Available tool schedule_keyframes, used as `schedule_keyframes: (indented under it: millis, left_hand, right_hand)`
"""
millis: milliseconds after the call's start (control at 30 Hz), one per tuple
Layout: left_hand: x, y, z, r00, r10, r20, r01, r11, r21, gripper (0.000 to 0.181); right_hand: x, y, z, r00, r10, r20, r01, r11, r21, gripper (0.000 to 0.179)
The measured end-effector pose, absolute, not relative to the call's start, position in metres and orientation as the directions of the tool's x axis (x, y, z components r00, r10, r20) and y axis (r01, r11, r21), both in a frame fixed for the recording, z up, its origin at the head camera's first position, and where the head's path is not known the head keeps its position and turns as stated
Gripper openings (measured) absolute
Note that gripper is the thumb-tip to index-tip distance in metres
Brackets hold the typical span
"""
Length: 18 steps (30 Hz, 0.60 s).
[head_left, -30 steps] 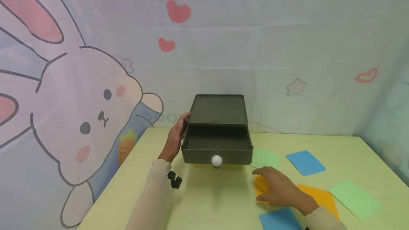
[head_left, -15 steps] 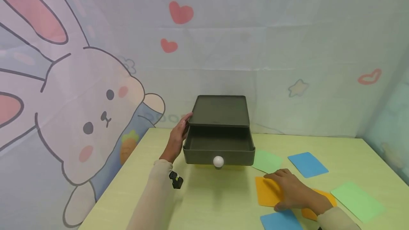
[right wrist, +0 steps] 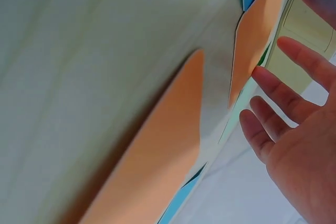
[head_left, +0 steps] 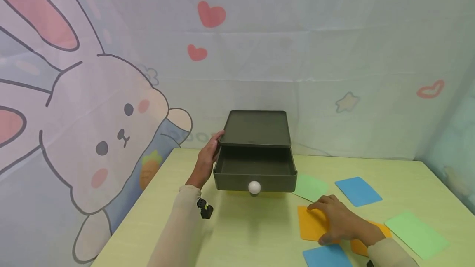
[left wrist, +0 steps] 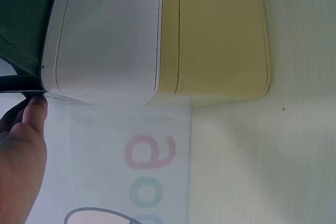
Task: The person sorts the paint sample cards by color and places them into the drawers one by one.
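Observation:
My left hand (head_left: pixel 206 160) rests against the left side of a small drawer unit (head_left: pixel 256 129). In the left wrist view, the left hand (left wrist: pixel 21 163) touches its dark green top section. The top drawer (head_left: pixel 237 181), which has a white knob (head_left: pixel 254 187), stands pulled out. Over an orange card (head_left: pixel 309 223) lying flat on the table is my right hand (head_left: pixel 339 221), thumb near its front edge and fingers near its back. In the right wrist view, the right hand (right wrist: pixel 304 129) has spread, loosely bent fingers, and a fingertip is at the orange card (right wrist: pixel 257 38).
Further cards lie around the right hand: a second orange one (head_left: pixel 361 247), blue ones (head_left: pixel 358 191) and green ones (head_left: pixel 417 234). Below the dark green section are a white section (left wrist: pixel 105 35) and a yellow one (left wrist: pixel 220 40). A printed cloth (head_left: pixel 259 65) hangs behind the table.
My right hand has shifted right and come over the orange card, then barely moved in the last half second. The left hand keeps its place on the drawer unit.

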<state>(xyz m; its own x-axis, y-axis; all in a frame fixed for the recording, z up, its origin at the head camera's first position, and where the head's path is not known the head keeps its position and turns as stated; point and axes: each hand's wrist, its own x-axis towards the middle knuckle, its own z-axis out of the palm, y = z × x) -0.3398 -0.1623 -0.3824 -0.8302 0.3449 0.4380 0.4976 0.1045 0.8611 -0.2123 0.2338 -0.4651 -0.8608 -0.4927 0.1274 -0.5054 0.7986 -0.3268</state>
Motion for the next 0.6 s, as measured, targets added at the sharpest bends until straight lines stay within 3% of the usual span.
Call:
schedule_keyframes:
  millis: [400,600]
  left_hand:
    - [-0.341,-0.161,-0.383,-0.832,0.339,0.438,0.493,0.09,0.866,0.056]
    - [-0.34,-0.162,-0.381,-0.835,0.332,0.438,0.493,0.097,0.865,0.057]
  right_hand:
    - [-0.215,0.232,-0.452,-0.864,-0.462,0.2,-0.503,0.81,-0.301,0.082]
    - [-0.217,0.233,-0.426,-0.891,-0.423,0.162,-0.453,0.825,-0.337,0.073]
